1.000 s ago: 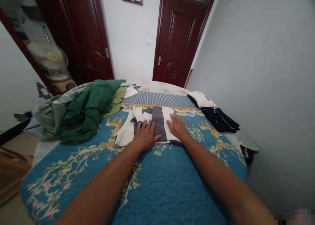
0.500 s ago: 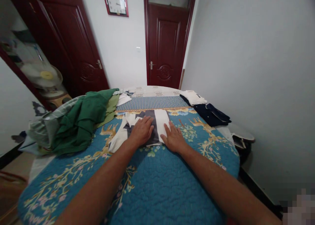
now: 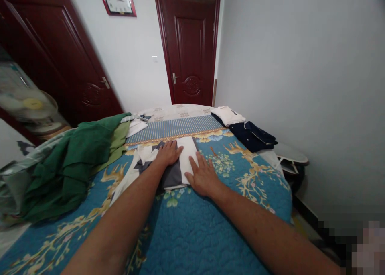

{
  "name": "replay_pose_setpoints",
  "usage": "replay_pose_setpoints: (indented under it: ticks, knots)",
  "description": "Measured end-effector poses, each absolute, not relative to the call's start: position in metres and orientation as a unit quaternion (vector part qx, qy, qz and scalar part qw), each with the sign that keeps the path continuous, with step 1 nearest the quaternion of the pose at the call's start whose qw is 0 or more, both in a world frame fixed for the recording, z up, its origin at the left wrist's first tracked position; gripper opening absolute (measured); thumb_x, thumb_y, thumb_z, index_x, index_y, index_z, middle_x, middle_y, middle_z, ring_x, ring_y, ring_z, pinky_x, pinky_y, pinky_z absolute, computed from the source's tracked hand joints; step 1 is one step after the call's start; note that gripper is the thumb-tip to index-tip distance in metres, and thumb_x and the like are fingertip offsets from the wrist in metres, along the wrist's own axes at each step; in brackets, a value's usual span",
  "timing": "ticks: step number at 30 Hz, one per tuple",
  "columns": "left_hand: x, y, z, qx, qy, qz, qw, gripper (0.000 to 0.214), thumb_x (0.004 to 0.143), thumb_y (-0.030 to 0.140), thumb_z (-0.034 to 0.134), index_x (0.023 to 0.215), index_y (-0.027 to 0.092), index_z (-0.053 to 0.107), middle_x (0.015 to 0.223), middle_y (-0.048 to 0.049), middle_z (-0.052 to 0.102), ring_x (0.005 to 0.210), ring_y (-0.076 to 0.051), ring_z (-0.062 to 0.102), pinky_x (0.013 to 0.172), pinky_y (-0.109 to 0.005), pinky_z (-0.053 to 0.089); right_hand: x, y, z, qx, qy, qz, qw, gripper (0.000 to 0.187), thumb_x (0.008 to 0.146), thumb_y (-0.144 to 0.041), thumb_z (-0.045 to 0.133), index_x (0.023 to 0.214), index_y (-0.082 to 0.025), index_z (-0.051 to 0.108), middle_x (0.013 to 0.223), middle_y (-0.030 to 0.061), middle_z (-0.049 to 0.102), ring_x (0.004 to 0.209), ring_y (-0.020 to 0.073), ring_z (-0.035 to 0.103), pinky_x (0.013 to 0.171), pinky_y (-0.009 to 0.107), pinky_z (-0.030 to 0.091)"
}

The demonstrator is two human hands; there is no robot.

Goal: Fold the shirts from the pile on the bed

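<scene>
A white and dark grey garment, partly folded, lies on the blue quilted cover in front of me. My left hand rests flat on its grey part, fingers stretched forward. At the garment's right edge, my right hand lies with fingers spread, its thumb and fingertips touching the white band. Toward the left, the garment trails off in a loose white part, partly behind my left forearm. Neither hand grips the cloth.
On the left lies a heap of green clothing, with a small white cloth beyond it. Folded dark navy clothing and a folded white garment lie at the back right. A grey wall stands close on the right.
The view has turned, so the room has shifted left. My left hand has slid slightly away from me across the garment; my right hand stays at its right edge.
</scene>
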State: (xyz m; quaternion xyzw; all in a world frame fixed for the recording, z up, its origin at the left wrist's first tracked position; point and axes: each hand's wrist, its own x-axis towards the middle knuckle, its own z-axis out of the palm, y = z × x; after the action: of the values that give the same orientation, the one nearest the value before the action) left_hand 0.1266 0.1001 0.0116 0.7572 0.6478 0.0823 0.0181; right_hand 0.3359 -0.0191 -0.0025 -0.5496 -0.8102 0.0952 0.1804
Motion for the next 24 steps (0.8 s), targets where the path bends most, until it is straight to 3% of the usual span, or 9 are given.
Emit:
replay_pose_setpoints:
  ticks: [6, 11, 15, 24]
  knots:
    - [0.122, 0.117, 0.008, 0.745, 0.661, 0.089, 0.016, 0.07, 0.11, 0.059, 0.027, 0.157, 0.013, 0.049, 0.171, -0.0223, 0.041, 0.16, -0.037, 0.035, 0.126, -0.063, 0.029, 0.336, -0.017, -0.001, -0.552, -0.808, 0.107, 0.176, 0.081, 0.105, -0.063, 0.045, 0.173, -0.021, 0.032, 0.181, 0.0149, 0.011, 0.166, 0.0414, 0.016, 0.131, 0.069, 0.011]
    - [0.129, 0.101, 0.007, 0.746, 0.629, 0.18, -0.122, 0.062, 0.111, 0.049, 0.029, 0.153, 0.011, 0.054, 0.163, -0.0219, 0.053, 0.16, -0.037, 0.036, 0.13, -0.062, 0.022, 0.337, -0.016, -0.002, -0.551, -0.809, 0.109, 0.173, 0.082, 0.105, -0.064, 0.045, 0.173, -0.021, 0.031, 0.181, 0.0149, 0.01, 0.166, 0.0412, 0.016, 0.131, 0.069, 0.01]
    - [0.133, 0.074, 0.01, 0.79, 0.573, 0.173, -0.133, 0.056, 0.11, 0.044, 0.034, 0.151, 0.014, 0.059, 0.157, -0.0183, 0.06, 0.159, -0.034, 0.039, 0.132, -0.059, 0.019, 0.338, -0.016, 0.0, -0.548, -0.811, 0.107, 0.174, 0.081, 0.106, -0.063, 0.044, 0.173, -0.02, 0.032, 0.181, 0.016, 0.011, 0.166, 0.0403, 0.017, 0.131, 0.067, 0.012]
    - [0.106, -0.025, 0.004, 0.845, 0.515, 0.103, -0.104, 0.066, 0.108, 0.052, 0.039, 0.163, 0.017, 0.047, 0.171, -0.0145, 0.043, 0.162, -0.032, 0.034, 0.132, -0.057, 0.026, 0.338, -0.021, -0.001, -0.547, -0.812, 0.096, 0.18, 0.079, 0.106, -0.061, 0.046, 0.172, -0.019, 0.033, 0.18, 0.0184, 0.014, 0.165, 0.0399, 0.019, 0.131, 0.065, 0.013]
